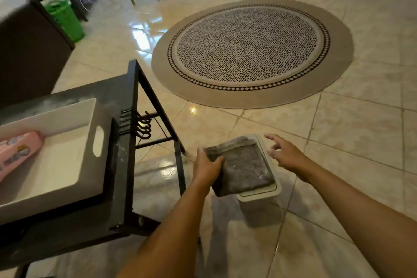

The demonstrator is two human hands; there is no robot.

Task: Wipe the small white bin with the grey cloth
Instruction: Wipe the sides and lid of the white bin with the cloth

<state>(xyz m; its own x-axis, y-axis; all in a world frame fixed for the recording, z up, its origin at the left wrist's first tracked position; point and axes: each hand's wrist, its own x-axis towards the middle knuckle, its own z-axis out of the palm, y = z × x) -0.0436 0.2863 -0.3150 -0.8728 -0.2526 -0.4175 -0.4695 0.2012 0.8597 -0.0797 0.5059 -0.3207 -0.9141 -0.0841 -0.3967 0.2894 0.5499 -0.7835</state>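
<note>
A small white bin (259,205) stands on the tiled floor in front of me, to the right of a black table. A folded grey cloth (243,165) lies flat over its lid and covers most of the top. My left hand (207,168) grips the cloth at its left edge, fingers curled over it. My right hand (285,151) hovers just right of the bin's far corner with the fingers spread and nothing in them.
A black metal-framed table (126,106) stands at the left and carries a white tray (90,119) with a pink item (18,151) in it. A round patterned rug (250,52) lies ahead. A green basket (65,19) sits at the far left.
</note>
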